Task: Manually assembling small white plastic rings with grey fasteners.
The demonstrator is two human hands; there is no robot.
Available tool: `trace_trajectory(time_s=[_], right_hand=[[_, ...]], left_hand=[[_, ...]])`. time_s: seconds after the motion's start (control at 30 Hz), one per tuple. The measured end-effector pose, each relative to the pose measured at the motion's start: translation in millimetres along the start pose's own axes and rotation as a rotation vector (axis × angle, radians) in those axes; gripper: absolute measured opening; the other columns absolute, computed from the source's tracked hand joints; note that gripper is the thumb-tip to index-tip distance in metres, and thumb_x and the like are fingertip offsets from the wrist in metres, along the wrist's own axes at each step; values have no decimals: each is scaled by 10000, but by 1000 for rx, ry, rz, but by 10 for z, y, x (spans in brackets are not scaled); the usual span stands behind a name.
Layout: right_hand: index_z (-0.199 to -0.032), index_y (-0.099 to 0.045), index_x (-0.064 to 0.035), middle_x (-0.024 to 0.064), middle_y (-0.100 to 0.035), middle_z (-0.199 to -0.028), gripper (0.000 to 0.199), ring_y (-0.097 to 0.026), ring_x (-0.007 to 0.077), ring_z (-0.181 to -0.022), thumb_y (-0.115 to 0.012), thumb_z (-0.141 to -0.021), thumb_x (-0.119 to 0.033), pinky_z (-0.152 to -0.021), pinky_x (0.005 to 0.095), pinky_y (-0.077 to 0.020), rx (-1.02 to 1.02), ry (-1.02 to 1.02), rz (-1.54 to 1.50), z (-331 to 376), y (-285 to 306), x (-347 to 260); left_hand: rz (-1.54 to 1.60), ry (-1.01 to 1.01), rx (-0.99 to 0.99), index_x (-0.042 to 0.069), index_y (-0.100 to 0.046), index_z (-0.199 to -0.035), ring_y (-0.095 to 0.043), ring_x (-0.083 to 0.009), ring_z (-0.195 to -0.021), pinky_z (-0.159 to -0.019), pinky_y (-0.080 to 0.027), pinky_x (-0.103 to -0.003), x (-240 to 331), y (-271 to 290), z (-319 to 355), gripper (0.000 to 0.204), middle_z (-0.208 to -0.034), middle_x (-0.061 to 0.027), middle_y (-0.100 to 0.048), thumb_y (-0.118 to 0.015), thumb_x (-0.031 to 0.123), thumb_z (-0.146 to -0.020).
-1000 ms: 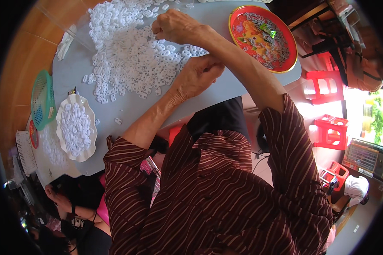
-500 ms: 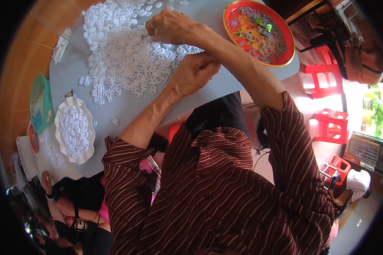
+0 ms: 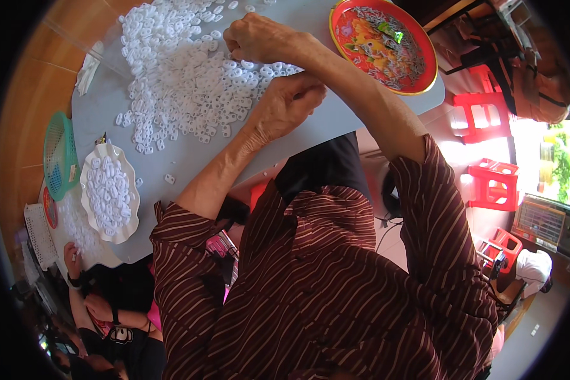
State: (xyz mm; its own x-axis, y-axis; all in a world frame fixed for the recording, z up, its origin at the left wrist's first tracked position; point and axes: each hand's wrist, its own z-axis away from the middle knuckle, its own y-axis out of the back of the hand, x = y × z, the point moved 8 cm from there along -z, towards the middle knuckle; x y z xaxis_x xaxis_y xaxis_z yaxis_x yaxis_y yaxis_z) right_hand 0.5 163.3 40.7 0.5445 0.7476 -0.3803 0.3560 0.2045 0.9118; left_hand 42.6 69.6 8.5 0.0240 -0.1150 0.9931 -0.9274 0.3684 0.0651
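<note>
Both hands (image 3: 278, 76) work beside the white plastic pieces (image 3: 177, 69).

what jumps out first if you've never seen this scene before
A big heap of small white plastic rings spreads over the grey table. Both hands work at its edge, the left hand just below the right hand. A red tray sits at the far right.

Bright daylight floods in from the right, overexposing that side; fisheye edges bend and darken.
</note>
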Motion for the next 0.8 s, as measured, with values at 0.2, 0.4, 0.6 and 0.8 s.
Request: trace_trajectory(time_s=[0.2,0.4,0.6,0.8], right_hand=[[-853,-688,-54,138,-672,-796,142,-651,295,-748,-623,-749,-126,-714,361,-519,205,-55,-258,343,297,238],[-888,-677,-29,97,-675,-748,155,-652,182,-683,-623,-776,-122,-657,299,-515,421,-136,-474,931,620,349],[-961,-637,-33,70,-630,-753,151,-620,164,-676,-613,-814,-59,-640,293,-500,453,65,-352,1258,712,69],[-888,-656,-10,89,-639,-777,123,-644,221,-705,-601,-786,-52,-651,311,-518,507,-23,-420,1416,692,94]], left_hand=[[99,8,28,5,-574,-808,-515,-88,-606,-589,-426,-229,-20,47,-34,139,-673,-9,-553,-542,126,-869],[406,93,136,-5,-563,-816,-574,-177,-701,-731,-461,-296,-76,210,-96,320,-646,-78,-552,-397,238,-940],[760,195,94,28,-571,-771,-604,-228,-725,-720,-471,-326,-204,294,-160,336,-586,-65,-531,-481,304,-940],[696,141,30,7,-598,-828,-583,-206,-739,-730,-476,-311,-148,237,-108,243,-622,-49,-519,-530,219,-924]])
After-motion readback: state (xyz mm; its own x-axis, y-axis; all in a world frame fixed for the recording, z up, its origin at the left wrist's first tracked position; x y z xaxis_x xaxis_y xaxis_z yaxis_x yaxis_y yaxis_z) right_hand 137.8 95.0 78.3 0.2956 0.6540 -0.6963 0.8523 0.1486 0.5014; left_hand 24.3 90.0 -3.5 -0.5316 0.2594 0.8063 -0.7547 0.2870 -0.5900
